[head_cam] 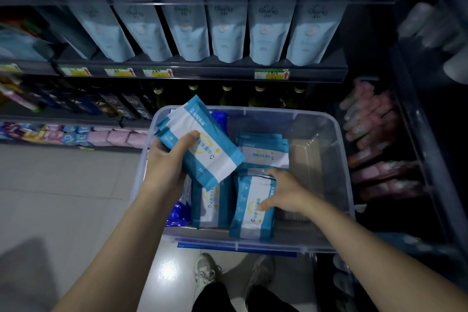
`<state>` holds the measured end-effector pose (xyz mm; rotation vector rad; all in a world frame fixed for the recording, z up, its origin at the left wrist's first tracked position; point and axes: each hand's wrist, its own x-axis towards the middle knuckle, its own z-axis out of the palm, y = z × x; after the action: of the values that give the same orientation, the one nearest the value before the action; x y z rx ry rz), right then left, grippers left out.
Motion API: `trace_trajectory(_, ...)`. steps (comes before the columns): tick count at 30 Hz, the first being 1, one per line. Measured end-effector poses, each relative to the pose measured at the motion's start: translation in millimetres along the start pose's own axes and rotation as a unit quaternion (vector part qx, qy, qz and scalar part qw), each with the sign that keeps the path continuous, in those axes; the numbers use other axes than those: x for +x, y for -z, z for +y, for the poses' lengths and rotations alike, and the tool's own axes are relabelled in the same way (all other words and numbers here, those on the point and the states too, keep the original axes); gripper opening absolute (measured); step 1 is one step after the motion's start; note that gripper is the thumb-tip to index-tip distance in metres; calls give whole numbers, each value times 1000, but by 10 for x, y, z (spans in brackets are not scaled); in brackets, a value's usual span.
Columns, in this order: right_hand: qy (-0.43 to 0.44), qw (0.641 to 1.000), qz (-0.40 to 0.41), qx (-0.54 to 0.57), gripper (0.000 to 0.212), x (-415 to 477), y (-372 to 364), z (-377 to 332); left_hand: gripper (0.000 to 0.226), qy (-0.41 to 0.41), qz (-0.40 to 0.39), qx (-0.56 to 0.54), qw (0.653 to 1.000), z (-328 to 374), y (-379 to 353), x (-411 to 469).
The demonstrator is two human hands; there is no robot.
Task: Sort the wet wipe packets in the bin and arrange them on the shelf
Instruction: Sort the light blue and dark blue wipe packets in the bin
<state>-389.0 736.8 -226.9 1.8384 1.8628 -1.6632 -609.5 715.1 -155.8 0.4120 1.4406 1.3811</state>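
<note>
Left hand (169, 159) grips a stack of packets (202, 142) above the bin (336, 134); right hand (283, 194) pinches another packet (253, 208) inside.

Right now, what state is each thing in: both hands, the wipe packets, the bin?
Clear plastic bin: open, partly filled with packets.
Left hand: grips a stack of teal-and-white wet wipe packets, raised over the bin.
Right hand: grips a standing teal-and-white packet inside the bin.
Pale blue pouches: upright in a row on the shelf.

Left hand (169, 159) holds a packet stack (202, 139) aloft; right hand (283, 195) grips another packet (253, 210)
</note>
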Motion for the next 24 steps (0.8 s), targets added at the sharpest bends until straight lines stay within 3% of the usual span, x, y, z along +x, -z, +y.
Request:
trace_trajectory(5,-40,975,43,213,70,-77,84,2,44,18,-25,12,999,-7,11,-9)
trace_trajectory(9,-21,922,76,380,42,-276,288,-58,42,52,-46,6,998,36,-64,-12)
trace_trajectory(14,41,845,87,526,41,-630,427,-159,41,67,-109,44,991,182,-217,9)
trace_trajectory(19,83,748,119,647,28,-1009,237,-273,34,102,-205,49,972,380,-291,-75)
trace_trajectory(22,107,657,172,726,36,-1244,27,-364,25,181,-252,11,951,424,-280,-212)
trace_trajectory(24,120,617,196,752,40,-1434,-124,-420,24,222,-288,-3,931,428,-288,-322)
